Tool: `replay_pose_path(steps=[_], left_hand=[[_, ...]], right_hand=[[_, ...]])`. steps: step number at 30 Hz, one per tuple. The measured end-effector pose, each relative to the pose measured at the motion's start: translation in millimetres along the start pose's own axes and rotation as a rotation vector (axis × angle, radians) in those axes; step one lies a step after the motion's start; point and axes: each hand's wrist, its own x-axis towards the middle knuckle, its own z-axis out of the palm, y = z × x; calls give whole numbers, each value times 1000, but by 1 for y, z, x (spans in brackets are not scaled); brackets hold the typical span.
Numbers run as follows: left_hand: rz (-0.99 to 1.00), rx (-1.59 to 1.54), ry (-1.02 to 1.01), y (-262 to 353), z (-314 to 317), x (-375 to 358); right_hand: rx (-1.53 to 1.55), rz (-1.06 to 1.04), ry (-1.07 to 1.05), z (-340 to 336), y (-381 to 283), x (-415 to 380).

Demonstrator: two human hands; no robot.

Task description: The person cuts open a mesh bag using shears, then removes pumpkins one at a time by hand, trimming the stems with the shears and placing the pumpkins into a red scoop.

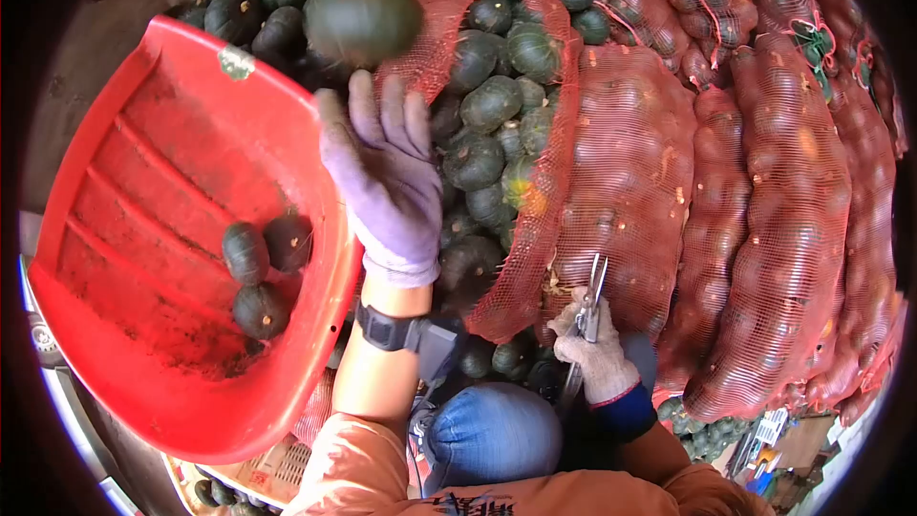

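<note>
My left hand (pixel 387 172), in a pale purple glove, is open with its fingers stretched upward beside the red scoop's rim. Just above the fingertips a dark green squash (pixel 363 21) is blurred by motion and seems clear of the hand. My right hand (pixel 594 354), in a whitish glove, grips metal snips (pixel 592 301), their narrow blades pointing up. Between the hands lies an opened red mesh sack (pixel 564 148) full of green squashes (pixel 492 102). Inside the big red plastic scoop (pixel 181 134) rest three squashes (pixel 246 253).
Filled red mesh sacks (pixel 783 229) lie in a row to the right, some tied with green and red string. Loose squashes (pixel 234 14) are piled behind the scoop. My denim-covered knee (pixel 492 435) is at the bottom. Assorted items (pixel 764 444) sit at lower right.
</note>
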Motion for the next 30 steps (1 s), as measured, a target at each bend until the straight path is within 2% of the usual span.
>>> replay_pose_path(steps=[1,3,5,6,7,8,9,11,13,14,15,17,19,21,22,23,25,26,28,29,30], left_hand=[[77,245,-2,-14,0,8],[-241,991,-149,-54,-52,2],[-213,1924,-342,-92,-97,-9],[-335,1971,-336,-105,-105,-7],[-459,2013,-326,-117,-113,-4],[-470,1926,-366,-121,-131,5],[-499,1874,-398,-113,-123,11],[-647,1889,-394,-95,-102,15],[-607,1714,-391,-78,-96,-2],[-697,1060,-281,-74,-102,-18],[-663,686,-162,-66,-91,-32],[-1071,-206,86,-30,-64,-55],[-1057,-336,94,-18,-58,-72],[-1078,-366,66,-11,-60,-79],[-1099,-356,91,-10,-66,-81],[-1122,-345,116,-7,-70,-84],[-1126,-254,111,-4,-66,-85],[-1130,-226,133,-2,-67,-87],[-1153,-203,249,5,-69,-92],[-1076,-5,213,10,-64,-92],[-994,190,174,18,-51,-92]], right_hand=[[36,20,-5,-2,-4,3],[-36,6,35,-9,-4,-1],[-149,1,65,-23,9,5],[-221,23,60,-28,10,5],[-152,35,53,-29,6,5],[-83,49,45,-26,-3,0],[-13,65,36,-25,-7,-2],[-49,43,43,-29,13,0],[-157,-40,26,-27,13,8],[-244,-89,9,-22,5,6],[-330,-132,-10,-15,-2,5],[-403,-237,-55,-1,-12,12],[-774,-321,-34,12,-22,23],[-1136,-463,-25,34,-63,25],[-1109,-735,66,34,-59,28],[-1176,-843,104,38,-64,28],[-1317,-878,-41,40,-78,35],[-1362,-931,-50,39,-79,35],[-1369,-507,-260,46,-87,31],[-1355,-294,-360,48,-90,28],[-1177,-607,-359,43,-77,27]])
